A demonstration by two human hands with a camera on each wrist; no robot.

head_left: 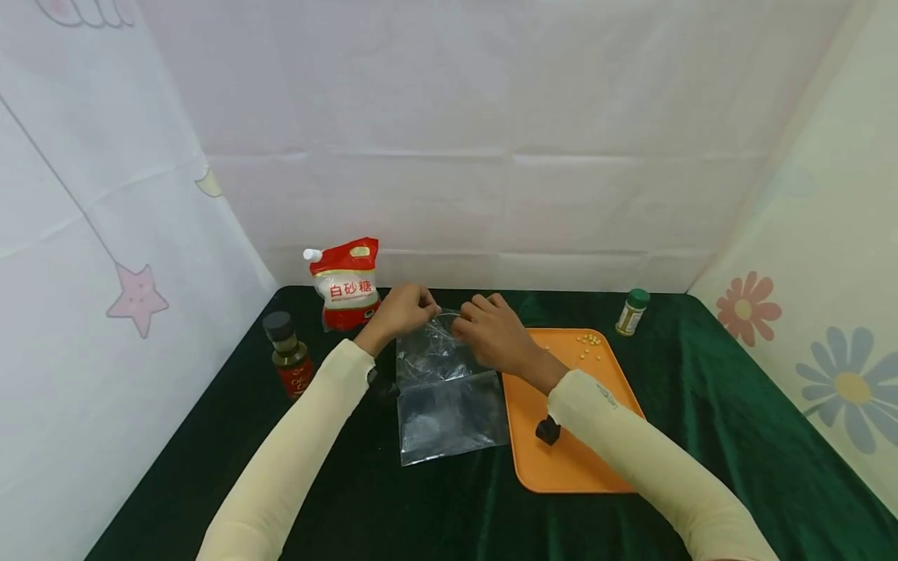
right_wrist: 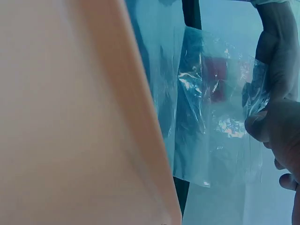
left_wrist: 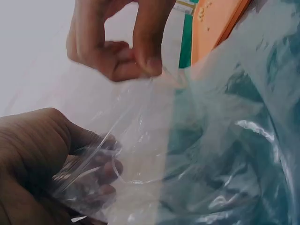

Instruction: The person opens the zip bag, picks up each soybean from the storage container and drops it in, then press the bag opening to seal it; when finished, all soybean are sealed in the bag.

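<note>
Centre frame, a person's curled left hand (head_left: pixel 405 312) and right hand (head_left: pixel 496 333) both pinch a clear plastic bag (head_left: pixel 431 360) near its top.

Table (head_left: pixel 435 514) layout: plastic bagging (head_left: pixel 452 421) at centre, its far end between left hand (head_left: pixel 403 312) and right hand (head_left: pixel 494 335); tray (head_left: pixel 561 467) to its right, pellets (head_left: pixel 593 340) in the far part; jar (head_left: pixel 632 313) right of tray; pouch (head_left: pixel 347 288) rear left; bottle (head_left: pixel 293 366) before it.
</note>
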